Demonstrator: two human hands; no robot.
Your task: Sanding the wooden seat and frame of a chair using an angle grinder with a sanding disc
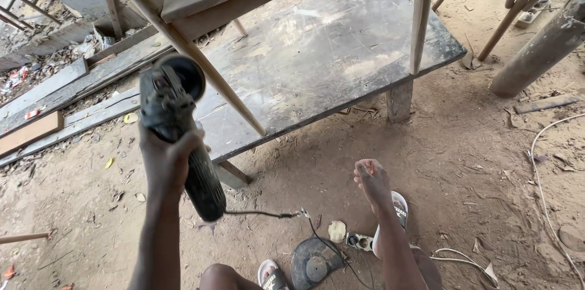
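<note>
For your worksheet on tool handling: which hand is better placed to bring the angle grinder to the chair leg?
Left. The left hand already grips the angle grinder beside the chair leg; the right hand hangs empty, farther away.
</note>
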